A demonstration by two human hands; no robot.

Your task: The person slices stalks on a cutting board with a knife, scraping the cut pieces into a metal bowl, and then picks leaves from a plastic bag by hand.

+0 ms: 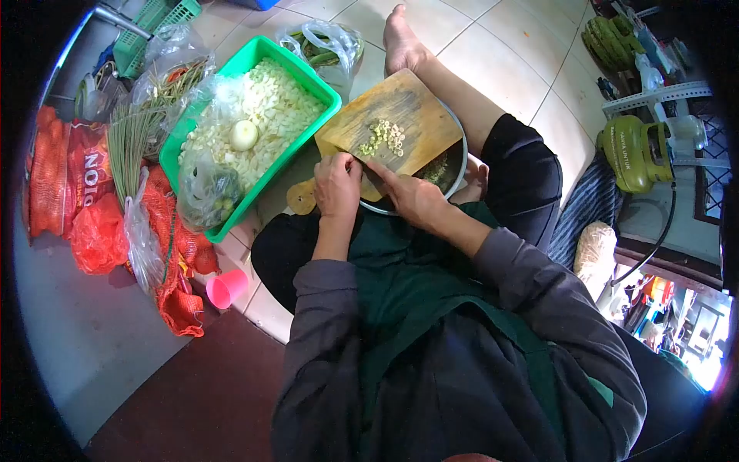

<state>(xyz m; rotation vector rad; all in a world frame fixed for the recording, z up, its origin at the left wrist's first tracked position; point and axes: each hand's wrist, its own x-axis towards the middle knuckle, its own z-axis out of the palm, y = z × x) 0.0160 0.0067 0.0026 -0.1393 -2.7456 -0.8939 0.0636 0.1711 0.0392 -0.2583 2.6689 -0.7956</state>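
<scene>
- Left hand (339,185): fingers curled at the cutting board's near edge; I cannot tell what, if anything, they pinch.
- Right hand (419,202): index finger stretched toward the left hand; I cannot tell whether a blade sits in its grasp. If so, a slip could nick the neighbouring fingers.
- Chopped slices (385,138): loose on the board, just beyond both hands; a jolt could scatter them, I judge.
- Cutting board (419,96): laid over a metal bowl (464,163); hard pressure off-centre could tip it, I judge.
- Green basin (265,179): just left of the board, holding diced pieces (277,100); its rim limits leftward elbow room.
- Bent leg (462,96): bounds the right side.
- Tile floor (516,50): runs on past the leg, the widest room I see.
</scene>
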